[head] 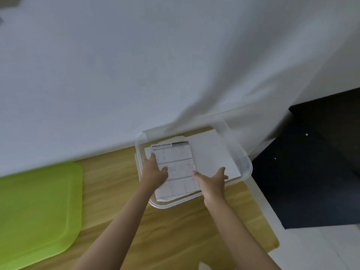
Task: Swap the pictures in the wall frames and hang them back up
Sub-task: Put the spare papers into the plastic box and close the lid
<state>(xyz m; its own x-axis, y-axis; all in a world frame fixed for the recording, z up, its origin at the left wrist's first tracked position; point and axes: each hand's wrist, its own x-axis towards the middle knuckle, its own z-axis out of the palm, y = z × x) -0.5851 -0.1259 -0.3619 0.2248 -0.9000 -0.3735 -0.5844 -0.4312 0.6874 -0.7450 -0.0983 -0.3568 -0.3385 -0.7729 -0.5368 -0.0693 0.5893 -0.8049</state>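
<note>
Two hands (155,172) (212,182), one clear bin (245,162), one green lid (39,207), and perhaps three paper sheets (175,162).

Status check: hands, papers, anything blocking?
Both hands, left and right, on printed sheet in clear bin. No frames in view. Nothing blocking.

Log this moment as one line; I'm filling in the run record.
stage: sorting papers | left hand: flat on specification sheet | right hand: on sheet's right edge | sheet: in clear bin | frames: not in view
</note>
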